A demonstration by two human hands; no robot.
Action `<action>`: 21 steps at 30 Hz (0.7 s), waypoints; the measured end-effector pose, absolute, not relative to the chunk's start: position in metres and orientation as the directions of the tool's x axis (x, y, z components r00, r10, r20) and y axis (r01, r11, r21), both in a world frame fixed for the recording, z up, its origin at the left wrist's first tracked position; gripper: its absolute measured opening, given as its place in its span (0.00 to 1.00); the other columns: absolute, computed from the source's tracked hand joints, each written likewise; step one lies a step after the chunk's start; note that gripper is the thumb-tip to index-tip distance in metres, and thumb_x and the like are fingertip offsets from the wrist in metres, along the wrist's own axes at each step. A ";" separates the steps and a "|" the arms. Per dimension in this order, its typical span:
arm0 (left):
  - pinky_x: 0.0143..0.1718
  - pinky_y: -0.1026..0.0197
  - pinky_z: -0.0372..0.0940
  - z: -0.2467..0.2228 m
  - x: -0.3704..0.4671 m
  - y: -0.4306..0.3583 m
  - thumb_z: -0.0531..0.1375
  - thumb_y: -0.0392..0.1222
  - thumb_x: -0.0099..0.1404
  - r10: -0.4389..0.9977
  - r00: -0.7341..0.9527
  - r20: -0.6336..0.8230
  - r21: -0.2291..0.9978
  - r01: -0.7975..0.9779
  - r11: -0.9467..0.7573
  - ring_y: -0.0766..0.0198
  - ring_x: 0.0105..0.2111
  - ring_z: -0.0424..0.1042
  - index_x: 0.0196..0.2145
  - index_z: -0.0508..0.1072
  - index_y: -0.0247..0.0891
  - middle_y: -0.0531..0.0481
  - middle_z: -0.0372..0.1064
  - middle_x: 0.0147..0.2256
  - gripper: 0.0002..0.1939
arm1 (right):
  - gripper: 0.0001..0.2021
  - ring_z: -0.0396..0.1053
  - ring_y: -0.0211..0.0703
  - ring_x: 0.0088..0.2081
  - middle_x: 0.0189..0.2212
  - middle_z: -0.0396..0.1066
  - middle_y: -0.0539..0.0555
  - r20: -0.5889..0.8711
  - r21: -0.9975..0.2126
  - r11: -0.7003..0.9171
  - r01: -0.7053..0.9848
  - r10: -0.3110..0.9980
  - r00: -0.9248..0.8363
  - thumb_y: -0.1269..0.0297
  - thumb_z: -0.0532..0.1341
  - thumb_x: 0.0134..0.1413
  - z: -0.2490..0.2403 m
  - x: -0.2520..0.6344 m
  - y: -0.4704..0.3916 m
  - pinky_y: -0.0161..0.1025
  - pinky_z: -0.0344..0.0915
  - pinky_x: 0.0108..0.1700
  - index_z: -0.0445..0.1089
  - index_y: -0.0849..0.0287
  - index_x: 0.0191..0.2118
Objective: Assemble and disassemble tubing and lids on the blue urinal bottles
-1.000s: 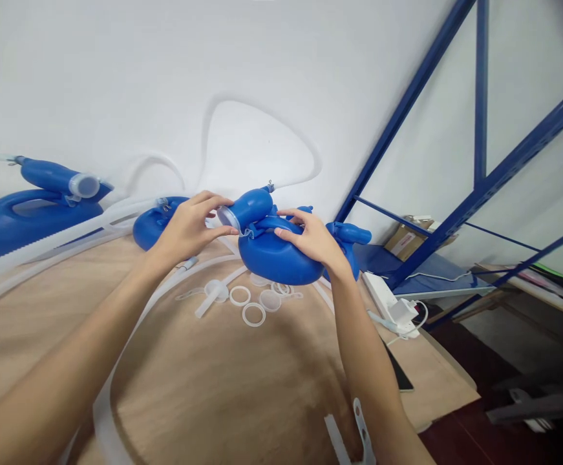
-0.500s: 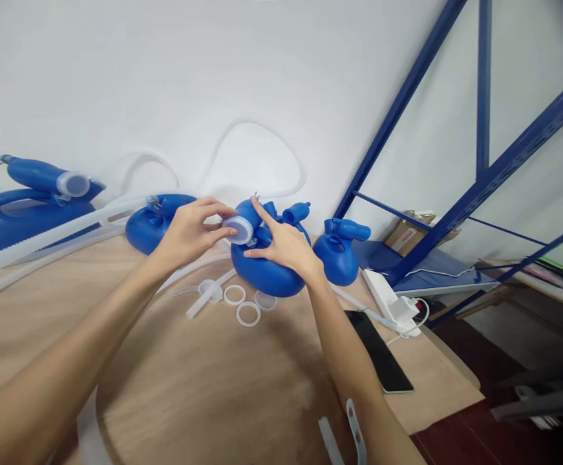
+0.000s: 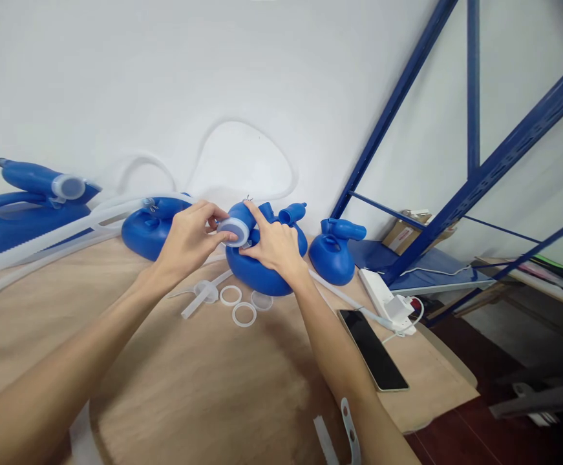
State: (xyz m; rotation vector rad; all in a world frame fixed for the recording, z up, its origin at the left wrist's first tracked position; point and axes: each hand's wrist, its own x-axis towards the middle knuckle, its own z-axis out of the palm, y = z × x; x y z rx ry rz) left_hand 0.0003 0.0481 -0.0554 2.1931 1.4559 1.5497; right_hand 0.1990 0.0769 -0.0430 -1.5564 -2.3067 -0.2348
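A blue plastic urinal bottle [image 3: 256,278] stands on the table, its neck toward me with a translucent white cap [image 3: 233,231] over the mouth. My left hand [image 3: 191,234] pinches the cap's rim from the left, fingers on top and thumb at the front. From the right, my right hand [image 3: 280,245] grips the neck, with the index finger along its top and the thumb beneath, near the cap's strap. Just in front lie two white rings [image 3: 244,314], a clear disc [image 3: 262,301] and a translucent strapped cap [image 3: 206,292].
More blue bottles stand left [image 3: 148,229] and right [image 3: 333,258], with pale hoses [image 3: 68,236] running across the left side. A black phone [image 3: 373,352] and a white power strip [image 3: 382,300] lie right. Blue shelving [image 3: 402,97] rises beyond. Loose translucent strips [image 3: 350,429] lie near the front.
The whole view has shifted slightly, so things appear a little further left. Both hands keep their hold on the cap and neck; the left fingers have closed in slightly around the rim.
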 end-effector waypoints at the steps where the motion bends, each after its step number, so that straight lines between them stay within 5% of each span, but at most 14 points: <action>1: 0.43 0.50 0.75 -0.056 0.001 0.048 0.68 0.57 0.63 0.719 0.032 0.694 0.535 0.646 -0.545 0.54 0.39 0.74 0.37 0.77 0.43 0.48 0.75 0.36 0.15 | 0.54 0.79 0.69 0.46 0.42 0.81 0.60 0.376 -0.056 0.377 0.925 0.866 -0.330 0.41 0.71 0.55 -0.044 0.198 0.077 0.54 0.70 0.49 0.42 0.42 0.79; 11: 0.45 0.50 0.75 -0.053 0.000 0.050 0.68 0.60 0.62 0.737 0.068 0.672 0.521 0.663 -0.537 0.52 0.42 0.75 0.42 0.76 0.42 0.46 0.76 0.42 0.20 | 0.50 0.80 0.66 0.43 0.41 0.81 0.60 0.423 -0.058 0.373 0.926 0.850 -0.315 0.41 0.68 0.59 -0.046 0.197 0.077 0.54 0.70 0.48 0.45 0.44 0.79; 16: 0.53 0.46 0.73 -0.060 0.014 0.045 0.67 0.57 0.64 0.671 0.173 0.721 0.388 0.702 -0.597 0.46 0.56 0.73 0.59 0.72 0.42 0.41 0.70 0.57 0.29 | 0.51 0.80 0.67 0.44 0.40 0.81 0.63 0.436 -0.049 0.351 0.935 0.850 -0.296 0.40 0.66 0.60 -0.050 0.193 0.077 0.54 0.71 0.47 0.41 0.51 0.79; 21: 0.54 0.48 0.71 -0.063 0.011 0.045 0.63 0.55 0.69 0.599 0.270 0.754 0.247 0.728 -0.640 0.47 0.52 0.74 0.58 0.74 0.41 0.40 0.72 0.54 0.25 | 0.57 0.79 0.64 0.42 0.38 0.80 0.61 0.386 -0.075 0.433 0.898 0.843 -0.374 0.39 0.67 0.59 -0.042 0.203 0.074 0.54 0.71 0.48 0.33 0.54 0.80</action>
